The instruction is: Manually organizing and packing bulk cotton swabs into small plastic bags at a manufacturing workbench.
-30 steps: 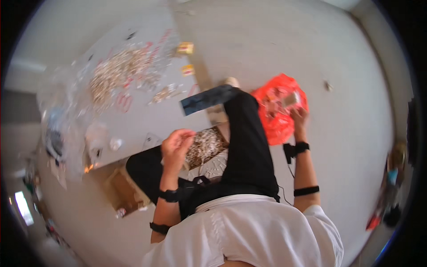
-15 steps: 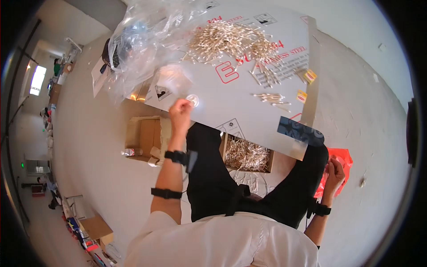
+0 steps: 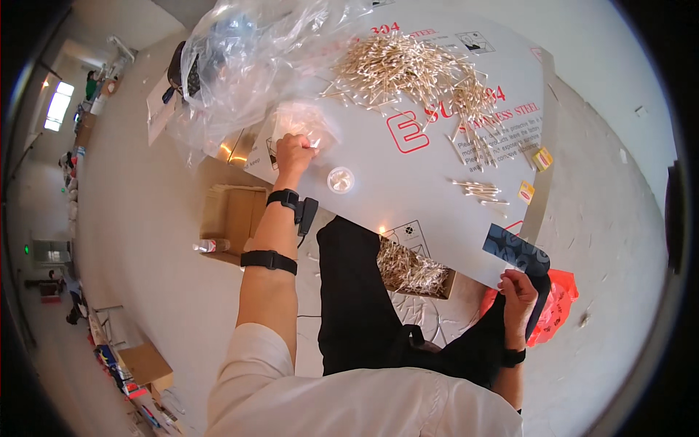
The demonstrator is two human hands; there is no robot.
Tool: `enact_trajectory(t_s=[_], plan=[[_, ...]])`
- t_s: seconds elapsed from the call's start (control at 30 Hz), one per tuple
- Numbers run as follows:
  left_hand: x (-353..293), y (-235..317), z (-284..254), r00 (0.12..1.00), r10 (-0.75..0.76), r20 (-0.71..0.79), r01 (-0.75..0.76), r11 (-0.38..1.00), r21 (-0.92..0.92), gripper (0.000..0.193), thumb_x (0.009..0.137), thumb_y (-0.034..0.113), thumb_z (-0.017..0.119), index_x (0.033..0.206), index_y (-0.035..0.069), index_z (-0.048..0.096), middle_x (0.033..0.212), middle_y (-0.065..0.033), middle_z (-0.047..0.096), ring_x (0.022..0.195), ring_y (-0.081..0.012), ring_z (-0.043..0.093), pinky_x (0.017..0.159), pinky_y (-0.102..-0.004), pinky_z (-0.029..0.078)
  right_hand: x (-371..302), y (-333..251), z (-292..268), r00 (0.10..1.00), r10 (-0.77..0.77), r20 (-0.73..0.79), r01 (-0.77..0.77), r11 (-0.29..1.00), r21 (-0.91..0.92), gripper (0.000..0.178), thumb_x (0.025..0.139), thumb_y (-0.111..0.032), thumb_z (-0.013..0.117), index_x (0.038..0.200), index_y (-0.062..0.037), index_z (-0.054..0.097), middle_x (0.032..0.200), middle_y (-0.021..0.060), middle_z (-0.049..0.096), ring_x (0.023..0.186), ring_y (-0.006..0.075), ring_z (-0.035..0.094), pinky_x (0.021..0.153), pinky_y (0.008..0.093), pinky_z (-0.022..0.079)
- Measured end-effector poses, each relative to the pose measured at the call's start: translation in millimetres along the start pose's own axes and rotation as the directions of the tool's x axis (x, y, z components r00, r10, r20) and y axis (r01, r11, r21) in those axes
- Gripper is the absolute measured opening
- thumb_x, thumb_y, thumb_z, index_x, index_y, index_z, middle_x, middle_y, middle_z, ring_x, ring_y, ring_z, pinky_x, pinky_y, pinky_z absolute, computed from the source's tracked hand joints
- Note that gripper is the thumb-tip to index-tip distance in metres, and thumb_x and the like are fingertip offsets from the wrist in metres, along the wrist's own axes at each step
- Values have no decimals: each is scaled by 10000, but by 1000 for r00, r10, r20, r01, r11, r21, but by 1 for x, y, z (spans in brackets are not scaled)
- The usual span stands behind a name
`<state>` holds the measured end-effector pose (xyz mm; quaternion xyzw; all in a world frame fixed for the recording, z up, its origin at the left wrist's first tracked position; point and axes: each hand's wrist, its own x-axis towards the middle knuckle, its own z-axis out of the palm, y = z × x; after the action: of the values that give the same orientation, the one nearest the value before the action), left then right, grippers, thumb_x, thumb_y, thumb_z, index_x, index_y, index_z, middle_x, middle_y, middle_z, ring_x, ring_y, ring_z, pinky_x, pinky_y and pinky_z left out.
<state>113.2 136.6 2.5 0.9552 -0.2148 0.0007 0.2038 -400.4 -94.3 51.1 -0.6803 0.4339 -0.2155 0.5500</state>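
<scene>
Two hands work apart: left hand (image 3: 293,153) closes its grip on a small clear plastic bag (image 3: 304,125) on the grey bench (image 3: 429,197); right hand (image 3: 518,285), fingers curled, touches the bench's near corner.

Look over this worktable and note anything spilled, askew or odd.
The thin sticks lie loose in a scattered heap across the table, with a few strays apart near its right edge. A crumpled clear bag sprawls over the left corner. The left hand rests beside it.
</scene>
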Motion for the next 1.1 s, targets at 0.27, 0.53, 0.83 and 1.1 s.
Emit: enact_trajectory(t_s=[0.27, 0.53, 0.83, 1.1], plan=[[-83, 86, -29, 998, 54, 27, -3, 482, -876, 114, 823, 32, 684, 767, 76, 595, 727, 38, 555, 662, -65, 501, 615, -231, 432, 11, -42, 81, 967, -17, 255, -26, 986, 165, 228, 936, -111, 640, 1133, 3, 650, 1036, 69, 685, 906, 138, 640, 819, 254, 502], [-188, 147, -51, 874, 472, 112, -165, 507, -846, 127, 895, 117, 654, 859, 35, 565, 753, -73, 540, 674, -175, 534, 634, -308, 455, 5, -70, 158, 926, 102, 363, -344, 621, 704, 106, 909, -106, 675, 946, -10, 700, 842, 7, 677, 748, 84, 600, 699, 211, 463], [-101, 62, 1, 924, 365, -112, -380, 909, -171, 69, 781, 109, 631, 797, 57, 588, 842, -123, 558, 883, -360, 571, 722, -480, 479, 1, -62, 140, 935, 211, 283, -321, 842, 433, 84, 890, -105, 688, 891, -24, 708, 725, -27, 611, 595, 41, 466, 533, 207, 321], [-97, 66, -11, 867, 479, -137, -477, 877, 47, 40, 736, 89, 629, 714, 70, 602, 767, -89, 590, 805, -336, 578, 637, -472, 424, -2, -74, 133, 926, 211, 312, -341, 824, 452, 78, 875, -77, 684, 897, -6, 708, 721, -11, 622, 598, 47, 480, 531, 215, 339]])
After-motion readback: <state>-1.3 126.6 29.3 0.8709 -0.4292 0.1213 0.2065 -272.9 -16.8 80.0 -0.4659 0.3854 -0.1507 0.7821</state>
